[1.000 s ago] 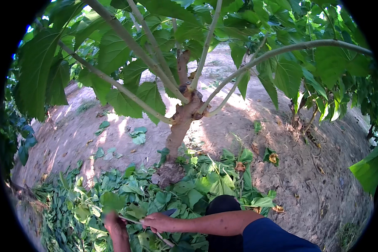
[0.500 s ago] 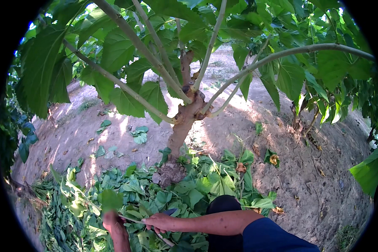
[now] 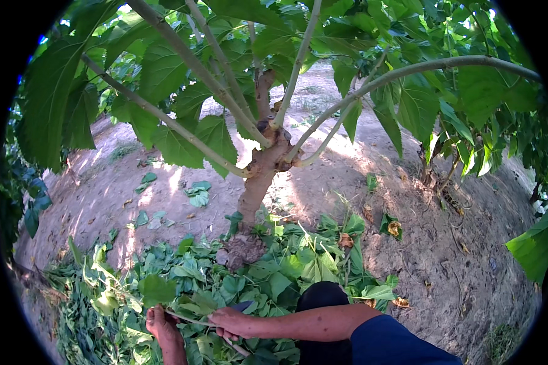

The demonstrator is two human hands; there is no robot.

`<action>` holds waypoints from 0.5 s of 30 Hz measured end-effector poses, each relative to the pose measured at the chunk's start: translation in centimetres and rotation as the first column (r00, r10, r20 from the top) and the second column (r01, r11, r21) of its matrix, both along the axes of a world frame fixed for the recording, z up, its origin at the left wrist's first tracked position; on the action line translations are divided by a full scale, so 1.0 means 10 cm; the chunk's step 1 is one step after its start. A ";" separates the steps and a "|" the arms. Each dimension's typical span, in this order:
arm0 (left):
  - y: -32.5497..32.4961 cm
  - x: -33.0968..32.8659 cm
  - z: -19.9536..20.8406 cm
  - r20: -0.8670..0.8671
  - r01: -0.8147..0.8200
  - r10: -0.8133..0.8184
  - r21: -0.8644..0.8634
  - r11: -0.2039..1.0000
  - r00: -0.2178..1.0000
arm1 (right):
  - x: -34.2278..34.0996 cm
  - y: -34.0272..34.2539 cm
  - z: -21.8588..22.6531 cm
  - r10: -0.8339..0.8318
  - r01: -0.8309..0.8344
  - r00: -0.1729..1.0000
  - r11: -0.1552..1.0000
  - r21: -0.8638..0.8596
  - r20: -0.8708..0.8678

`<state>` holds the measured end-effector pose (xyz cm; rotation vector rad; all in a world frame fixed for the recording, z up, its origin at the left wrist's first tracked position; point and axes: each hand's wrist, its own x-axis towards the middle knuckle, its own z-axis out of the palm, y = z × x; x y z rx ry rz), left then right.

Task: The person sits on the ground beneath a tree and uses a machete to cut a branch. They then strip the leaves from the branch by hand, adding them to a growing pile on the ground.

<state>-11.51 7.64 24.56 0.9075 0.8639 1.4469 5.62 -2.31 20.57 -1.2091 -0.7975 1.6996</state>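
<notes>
Low in the view, my left hand [image 3: 160, 325] is closed round the end of a thin pale branch [image 3: 192, 319], with a broad green leaf [image 3: 157, 290] standing just above the fingers. The branch runs right to my right hand [image 3: 230, 322] and shows again below it. My right hand is closed, and a dark, pointed knife blade [image 3: 243, 306] sticks out beyond its knuckles; the handle is hidden in the fist. Under both hands lies a thick heap of cut green leaves [image 3: 189, 267].
A short, stout tree trunk [image 3: 257, 191] rises ahead, with several long branches [image 3: 186, 131] spreading overhead. Large leaves [image 3: 52, 103] hang at the upper left. Dry, bare soil [image 3: 432, 267] slopes away right. My dark-clad knee [image 3: 323, 295] is beside my right forearm.
The leaf by my left hand was blurred and over the fingers; now they show more clearly below it. My right hand has shifted slightly left. The whole view has drifted a little.
</notes>
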 end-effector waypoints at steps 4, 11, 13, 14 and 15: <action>0.01 -0.02 0.07 -0.016 -0.017 0.017 -0.021 1.000 1.000 | 0.10 0.04 0.00 -0.088 0.092 0.994 0.994 -0.065 0.065; -0.01 -0.07 0.01 -0.119 0.033 -0.031 0.021 0.999 0.992 | 0.15 0.03 0.06 0.049 -0.110 0.927 0.984 0.144 0.372; -0.11 -0.01 0.07 -0.138 0.050 -0.045 0.035 0.998 0.989 | 0.16 0.05 0.05 0.039 -0.130 0.933 0.963 0.235 0.358; -0.15 0.01 0.09 -0.152 0.065 -0.059 0.036 0.997 0.987 | 0.15 0.05 0.10 0.024 -0.169 0.900 0.940 0.298 0.435; -0.19 0.03 0.11 -0.165 0.080 -0.073 0.037 0.996 0.984 | 0.12 0.03 0.15 0.003 -0.212 0.861 0.911 0.355 0.509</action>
